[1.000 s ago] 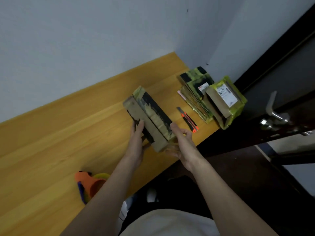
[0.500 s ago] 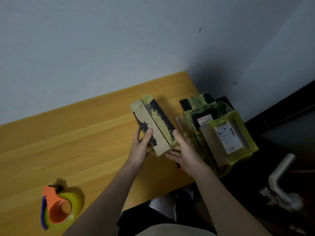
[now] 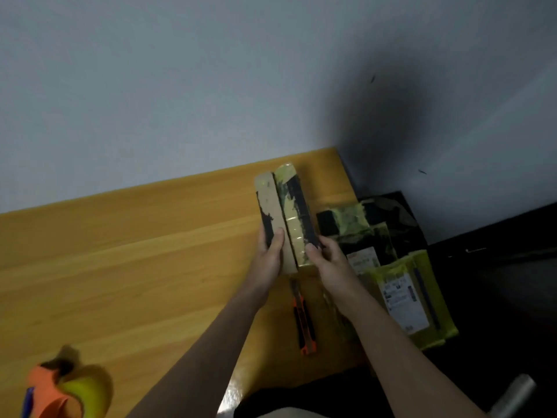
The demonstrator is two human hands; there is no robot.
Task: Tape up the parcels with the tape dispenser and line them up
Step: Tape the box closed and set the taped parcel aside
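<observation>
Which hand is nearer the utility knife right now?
Left, narrowly. The left hand grips the parcel directly above the utility knife; the right hand holds the parcel's other side, up and to the knife's right.

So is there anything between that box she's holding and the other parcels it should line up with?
Nothing visible blocks it. Both hands, left hand and right hand, grip the long parcel right beside the taped parcels. The utility knife lies nearer the person, under the forearms.

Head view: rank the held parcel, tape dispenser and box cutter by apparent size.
1. Held parcel, largest.
2. Tape dispenser, though it is cut off by the frame edge and nearer the camera, so this is unsure.
3. Box cutter, smallest.
</observation>
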